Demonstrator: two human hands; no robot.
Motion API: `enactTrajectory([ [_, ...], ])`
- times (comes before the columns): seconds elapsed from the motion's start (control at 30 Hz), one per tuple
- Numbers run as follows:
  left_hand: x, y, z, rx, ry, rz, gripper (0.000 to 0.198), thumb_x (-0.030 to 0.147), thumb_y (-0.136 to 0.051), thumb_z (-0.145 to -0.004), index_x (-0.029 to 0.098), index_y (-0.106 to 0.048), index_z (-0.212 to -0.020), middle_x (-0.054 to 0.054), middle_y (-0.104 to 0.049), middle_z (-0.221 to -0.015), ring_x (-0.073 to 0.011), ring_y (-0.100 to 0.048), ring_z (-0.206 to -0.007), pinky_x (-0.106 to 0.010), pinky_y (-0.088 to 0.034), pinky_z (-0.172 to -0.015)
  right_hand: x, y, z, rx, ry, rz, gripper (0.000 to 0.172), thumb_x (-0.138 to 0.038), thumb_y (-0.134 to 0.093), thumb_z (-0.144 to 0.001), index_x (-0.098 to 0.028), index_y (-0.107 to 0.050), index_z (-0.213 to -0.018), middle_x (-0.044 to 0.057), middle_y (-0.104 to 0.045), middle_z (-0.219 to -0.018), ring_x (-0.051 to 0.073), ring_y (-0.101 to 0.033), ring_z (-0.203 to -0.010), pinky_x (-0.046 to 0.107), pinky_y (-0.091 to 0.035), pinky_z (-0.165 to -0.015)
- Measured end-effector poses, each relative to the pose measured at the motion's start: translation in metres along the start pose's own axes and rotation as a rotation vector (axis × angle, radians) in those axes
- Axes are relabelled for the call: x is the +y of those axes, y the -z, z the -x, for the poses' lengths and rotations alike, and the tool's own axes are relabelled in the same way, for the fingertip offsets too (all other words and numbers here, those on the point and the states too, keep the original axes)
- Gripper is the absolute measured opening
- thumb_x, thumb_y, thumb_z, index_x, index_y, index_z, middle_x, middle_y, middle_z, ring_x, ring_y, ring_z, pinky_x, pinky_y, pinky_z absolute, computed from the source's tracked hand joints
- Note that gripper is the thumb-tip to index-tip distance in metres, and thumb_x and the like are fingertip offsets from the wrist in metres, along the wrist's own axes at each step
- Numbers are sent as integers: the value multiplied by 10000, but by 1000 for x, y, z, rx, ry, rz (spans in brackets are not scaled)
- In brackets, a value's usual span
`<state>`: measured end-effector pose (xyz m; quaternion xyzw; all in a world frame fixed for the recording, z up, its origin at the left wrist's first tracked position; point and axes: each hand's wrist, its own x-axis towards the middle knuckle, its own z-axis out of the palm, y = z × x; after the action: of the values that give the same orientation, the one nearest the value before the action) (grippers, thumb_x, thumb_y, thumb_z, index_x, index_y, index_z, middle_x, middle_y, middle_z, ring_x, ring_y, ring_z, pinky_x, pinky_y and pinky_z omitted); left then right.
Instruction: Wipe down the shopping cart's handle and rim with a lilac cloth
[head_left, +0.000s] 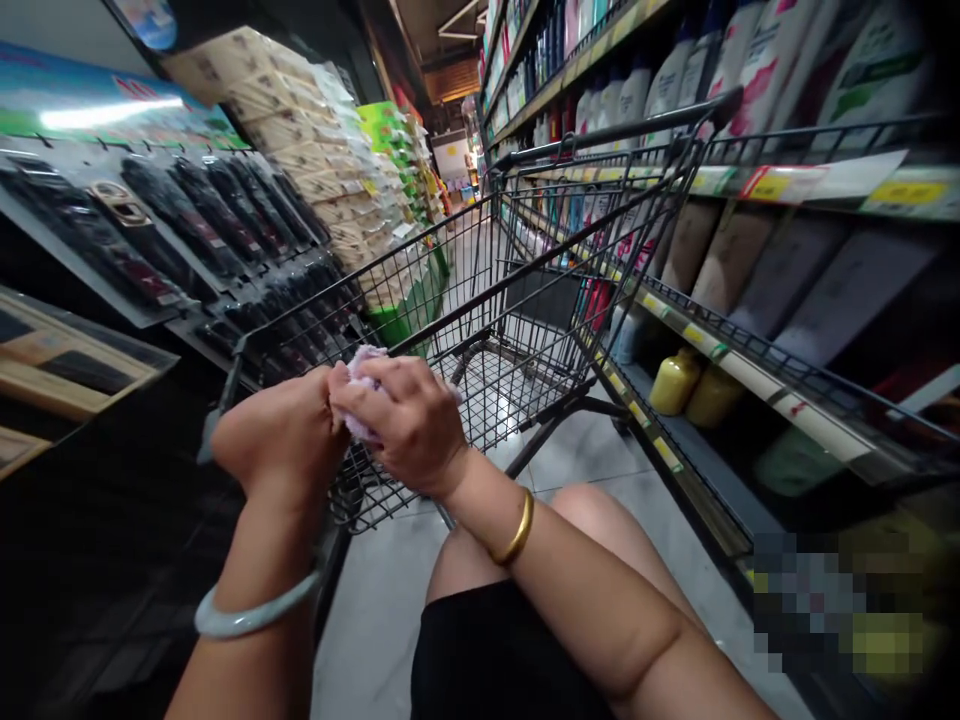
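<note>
A crumpled pale purple cloth (364,425) is bunched between my two hands. My right hand (416,420) is closed around it, knuckles up, with a gold bangle on the wrist. Against the cloth's left side, my left hand (274,425) is bent inward and closed, most of its fingers hidden; a pale bangle circles its wrist. Both hands are in front of the left end of a dark wire shopping cart (540,375). Whether they touch its rim cannot be made out.
Shelves with bottles (667,95) line the right side, with yellow containers (675,382) low down. Packaged belts (202,205) hang at left, beside stacked cartons (300,130). My knees (600,515) are just below the cart, over the tiled floor (375,600).
</note>
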<state>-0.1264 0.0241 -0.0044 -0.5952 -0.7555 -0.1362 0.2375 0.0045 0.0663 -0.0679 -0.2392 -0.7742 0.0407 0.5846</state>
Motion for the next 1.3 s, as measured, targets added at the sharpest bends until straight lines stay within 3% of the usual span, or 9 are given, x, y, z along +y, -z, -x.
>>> enactTrajectory([
  [0.07,-3,0,2,49,-11,-115,612,513,-145,-1028,214,-590,-734,-90,-594,-733,-205,-390,-602,-357,-86,-632,17,9,-2,77,-41,4,268,-176,-598,-946,-313,-708,-1149,60,-632,-1275,233,-552,-1200,428,-505,-1086],
  [0.2,-8,-1,6,95,-40,-277,650,492,-104,-1053,218,-604,-740,-63,-603,-715,-198,-444,-599,-344,-112,-598,73,46,-9,472,-278,37,255,-93,-535,-895,-238,-686,-1041,90,-568,-1203,236,-549,-1211,479,-497,-1102],
  [0.27,-10,-3,7,121,-30,-285,655,475,-93,-1055,211,-596,-729,-58,-602,-710,-191,-450,-603,-342,-116,-594,86,56,-11,566,-369,48,265,-81,-500,-886,-223,-664,-1039,95,-533,-1190,239,-535,-1234,516,-470,-1130],
  [0.4,-13,-5,6,139,-34,-277,652,459,-87,-1051,203,-571,-698,-55,-583,-698,-182,-385,-583,-341,-111,-595,58,41,-8,441,-356,18,273,-102,-505,-903,-233,-664,-1082,101,-518,-1201,245,-537,-1226,514,-486,-1113],
  [0.57,-17,-6,5,155,-53,-295,629,441,-111,-1043,206,-568,-681,-52,-516,-659,-191,-288,-571,-349,-109,-595,34,25,-4,242,-118,24,246,-146,-584,-897,-273,-696,-1075,71,-584,-1157,239,-554,-1170,451,-518,-1072],
  [0.8,-17,-4,6,136,-40,-282,680,449,-94,-1032,224,-645,-705,-89,-593,-696,-227,-467,-612,-365,-148,-592,98,69,-12,673,-363,37,214,-99,-499,-846,-232,-618,-965,47,-603,-1050,181,-606,-1042,425,-526,-1039],
  [0.9,-14,-3,6,133,-24,-272,690,457,-79,-1029,238,-656,-721,-98,-634,-724,-235,-480,-614,-368,-171,-591,82,58,-11,631,-319,69,191,-129,-514,-868,-241,-621,-980,61,-610,-1067,197,-613,-1066,430,-540,-1023],
  [1.1,-13,-3,4,126,-8,-221,640,446,-120,-1020,220,-612,-678,-92,-616,-702,-212,-415,-594,-355,-131,-599,39,22,-1,345,-144,44,177,-190,-603,-883,-265,-683,-1022,73,-611,-1085,233,-588,-1142,446,-520,-1065],
  [1.3,-14,0,3,91,-17,-223,639,449,-113,-1021,249,-636,-714,-82,-599,-702,-234,-471,-638,-356,-144,-608,82,53,-4,575,-350,-28,347,-112,-522,-819,-230,-647,-1120,86,-619,-1170,210,-597,-1136,449,-497,-1088],
])
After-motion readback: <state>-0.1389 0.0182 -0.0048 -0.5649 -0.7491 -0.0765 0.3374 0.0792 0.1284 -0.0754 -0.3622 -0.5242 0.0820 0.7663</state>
